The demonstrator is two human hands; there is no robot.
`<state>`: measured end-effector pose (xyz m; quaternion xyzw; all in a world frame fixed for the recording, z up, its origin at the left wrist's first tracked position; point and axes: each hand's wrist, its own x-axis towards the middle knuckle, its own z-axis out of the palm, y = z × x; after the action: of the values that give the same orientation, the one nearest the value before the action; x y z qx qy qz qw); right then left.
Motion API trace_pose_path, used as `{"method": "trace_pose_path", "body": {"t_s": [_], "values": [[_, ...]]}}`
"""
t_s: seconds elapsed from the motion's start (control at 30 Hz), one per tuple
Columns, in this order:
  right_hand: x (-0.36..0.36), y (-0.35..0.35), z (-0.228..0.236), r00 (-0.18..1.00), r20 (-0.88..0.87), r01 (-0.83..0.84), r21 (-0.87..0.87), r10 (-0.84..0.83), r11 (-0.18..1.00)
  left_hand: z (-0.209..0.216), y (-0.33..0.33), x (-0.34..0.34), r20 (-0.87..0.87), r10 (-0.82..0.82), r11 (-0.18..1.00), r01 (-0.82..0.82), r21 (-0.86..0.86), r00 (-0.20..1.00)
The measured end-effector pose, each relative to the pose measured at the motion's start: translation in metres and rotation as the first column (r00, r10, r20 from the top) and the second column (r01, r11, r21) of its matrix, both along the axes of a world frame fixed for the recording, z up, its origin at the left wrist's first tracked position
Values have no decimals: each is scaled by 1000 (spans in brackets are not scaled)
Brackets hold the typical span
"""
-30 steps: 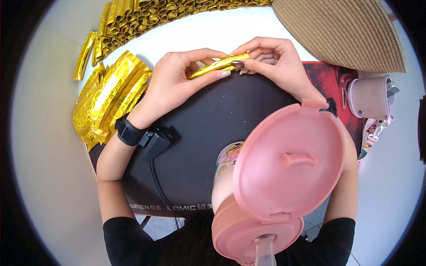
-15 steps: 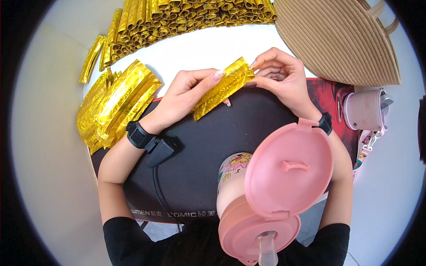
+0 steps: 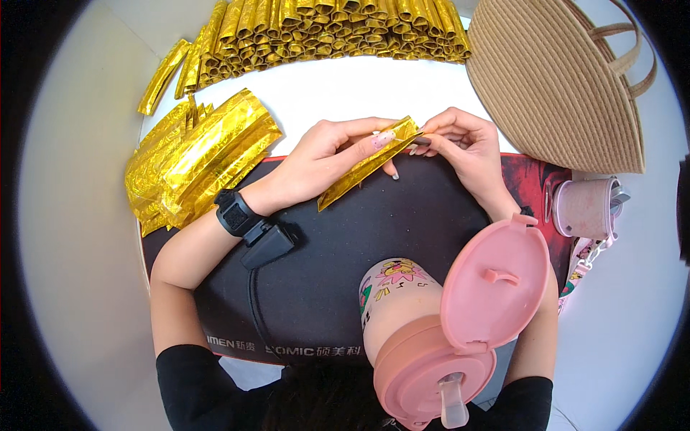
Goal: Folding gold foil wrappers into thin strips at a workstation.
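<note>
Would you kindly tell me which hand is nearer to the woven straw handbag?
The right: the right hand is just to the lower left of the woven straw handbag; the left hand, holding the gold foil strip, is farther left.

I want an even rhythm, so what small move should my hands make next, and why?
Perhaps curl the gold piece from its upper end with your right hand, while your left hand steadies it: the left grips it, the right is at that end, and the piece looks flatter than the stacked tubes.
</note>
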<state>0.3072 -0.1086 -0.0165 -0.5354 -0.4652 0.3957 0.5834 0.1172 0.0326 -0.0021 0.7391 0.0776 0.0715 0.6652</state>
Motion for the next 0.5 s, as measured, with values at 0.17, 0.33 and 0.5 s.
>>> {"method": "trace_pose_path", "body": {"t_s": [0.17, 0.33, 0.5], "values": [[3, 0, -2, 1000, 3, 23, 1, -23, 1000, -2, -2, 2, 45, 29, 999, -28, -43, 999], [3, -1, -3, 999, 20, 42, 22, -43, 999, -4, -1, 4, 97, 50, 997, -55, 49, 994], [3, -1, -2, 997, 52, 55, 50, -58, 997, -6, -5, 3, 55, 71, 993, -76, 96, 996]]}}
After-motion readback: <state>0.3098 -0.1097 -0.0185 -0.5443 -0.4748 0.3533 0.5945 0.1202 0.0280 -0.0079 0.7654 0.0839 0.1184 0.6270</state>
